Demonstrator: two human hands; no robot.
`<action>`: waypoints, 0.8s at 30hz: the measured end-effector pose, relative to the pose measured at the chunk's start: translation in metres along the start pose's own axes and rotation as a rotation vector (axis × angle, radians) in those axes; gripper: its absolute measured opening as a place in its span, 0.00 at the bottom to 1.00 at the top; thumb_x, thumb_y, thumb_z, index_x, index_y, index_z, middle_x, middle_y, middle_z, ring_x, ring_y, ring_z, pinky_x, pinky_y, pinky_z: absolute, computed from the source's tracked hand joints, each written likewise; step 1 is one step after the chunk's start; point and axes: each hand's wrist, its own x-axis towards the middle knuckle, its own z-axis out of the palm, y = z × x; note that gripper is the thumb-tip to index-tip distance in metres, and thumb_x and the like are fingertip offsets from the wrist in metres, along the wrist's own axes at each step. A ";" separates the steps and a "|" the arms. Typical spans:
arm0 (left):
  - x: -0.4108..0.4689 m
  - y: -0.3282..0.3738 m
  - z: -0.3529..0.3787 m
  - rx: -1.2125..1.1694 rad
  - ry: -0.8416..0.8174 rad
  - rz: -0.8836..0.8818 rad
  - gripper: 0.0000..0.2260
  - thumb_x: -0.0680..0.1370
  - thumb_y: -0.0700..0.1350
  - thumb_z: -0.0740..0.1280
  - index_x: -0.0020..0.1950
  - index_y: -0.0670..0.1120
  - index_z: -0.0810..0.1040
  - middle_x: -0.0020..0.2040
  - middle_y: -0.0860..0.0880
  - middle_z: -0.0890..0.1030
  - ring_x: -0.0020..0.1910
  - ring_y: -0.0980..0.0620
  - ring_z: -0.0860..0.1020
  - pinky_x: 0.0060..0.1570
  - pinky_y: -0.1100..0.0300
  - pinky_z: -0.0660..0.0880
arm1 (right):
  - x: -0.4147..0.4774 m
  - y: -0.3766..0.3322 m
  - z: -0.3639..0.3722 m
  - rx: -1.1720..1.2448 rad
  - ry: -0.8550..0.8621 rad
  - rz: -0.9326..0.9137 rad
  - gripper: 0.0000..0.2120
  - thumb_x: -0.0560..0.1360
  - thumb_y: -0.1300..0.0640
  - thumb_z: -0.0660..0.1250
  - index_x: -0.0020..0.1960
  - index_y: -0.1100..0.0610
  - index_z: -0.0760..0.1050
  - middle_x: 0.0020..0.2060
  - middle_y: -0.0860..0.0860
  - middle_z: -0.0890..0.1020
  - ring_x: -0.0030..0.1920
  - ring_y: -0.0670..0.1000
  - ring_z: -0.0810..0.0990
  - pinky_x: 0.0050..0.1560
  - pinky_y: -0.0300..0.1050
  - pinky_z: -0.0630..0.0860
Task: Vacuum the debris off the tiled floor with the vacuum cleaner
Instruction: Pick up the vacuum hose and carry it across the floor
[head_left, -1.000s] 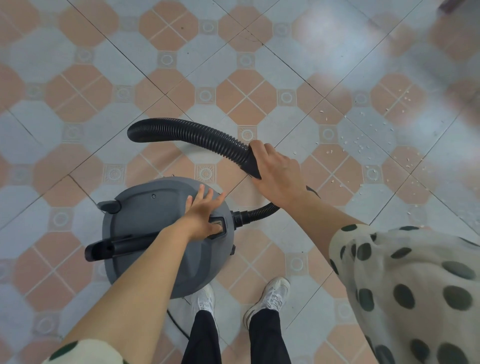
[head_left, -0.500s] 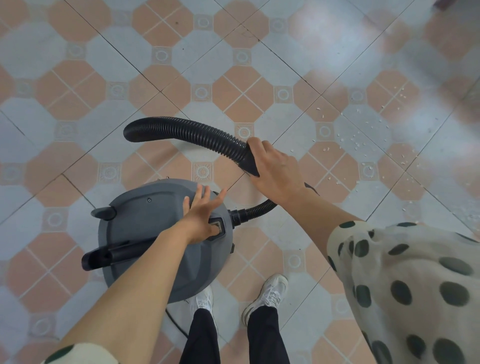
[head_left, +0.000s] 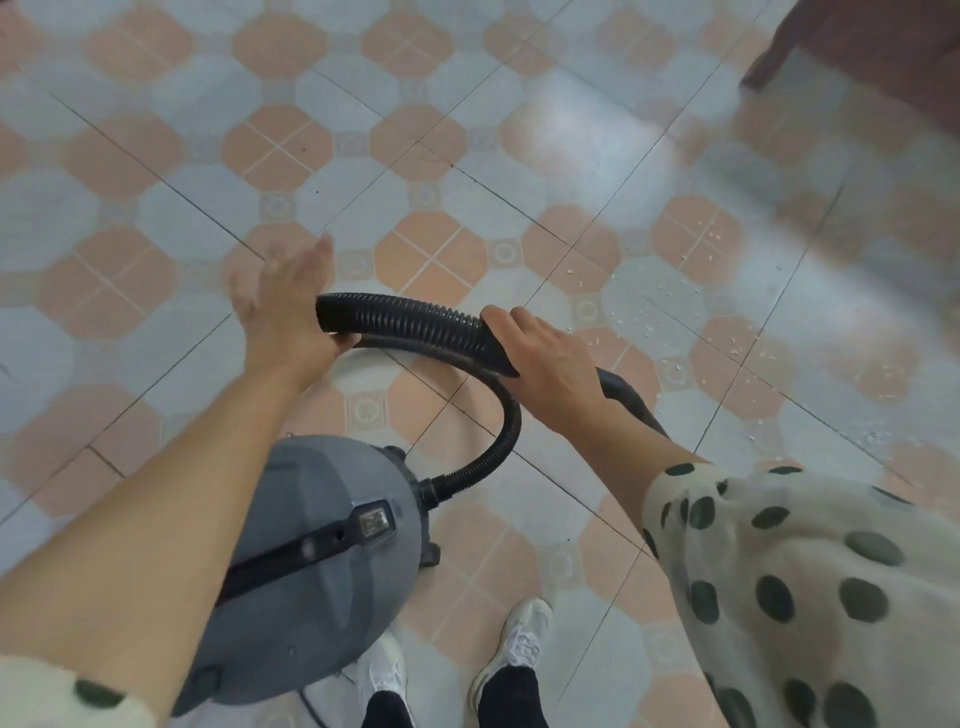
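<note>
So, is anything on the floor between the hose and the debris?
Nothing visible does: only bare tile lies between the hose and the debris to its right. The mouth points left, away from it; the right hand grips the hose on the debris side.

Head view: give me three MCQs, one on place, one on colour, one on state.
1. Where is the debris relative to the right hand? A) to its right B) to its left C) on it
2. Colour of the vacuum cleaner? A) red B) yellow C) grey
3. Right hand's state? A) open, idle B) gripping the hose C) a fist, holding nothing

1 A: white bits scatter right of that hand.
2 C: the dome is grey.
3 B: fingers wrap the black hose.
</note>
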 end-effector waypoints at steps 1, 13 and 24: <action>0.010 0.014 -0.009 0.021 -0.078 0.141 0.24 0.68 0.45 0.74 0.62 0.54 0.72 0.60 0.46 0.76 0.67 0.42 0.68 0.68 0.47 0.54 | -0.001 0.013 -0.009 -0.010 0.018 0.018 0.24 0.72 0.58 0.72 0.65 0.55 0.67 0.45 0.53 0.77 0.39 0.55 0.76 0.37 0.46 0.70; 0.025 0.232 0.016 0.018 0.027 0.432 0.10 0.70 0.40 0.71 0.49 0.43 0.73 0.41 0.48 0.75 0.37 0.48 0.71 0.36 0.57 0.67 | -0.043 0.162 -0.086 0.617 0.115 1.452 0.29 0.78 0.51 0.63 0.74 0.59 0.56 0.71 0.60 0.63 0.69 0.62 0.64 0.69 0.58 0.64; -0.033 0.350 0.083 0.139 0.058 0.991 0.16 0.59 0.39 0.78 0.43 0.43 0.77 0.34 0.48 0.78 0.28 0.45 0.74 0.29 0.61 0.62 | -0.131 0.245 -0.093 1.425 0.227 1.779 0.08 0.70 0.66 0.71 0.46 0.63 0.73 0.50 0.60 0.78 0.42 0.58 0.79 0.40 0.54 0.83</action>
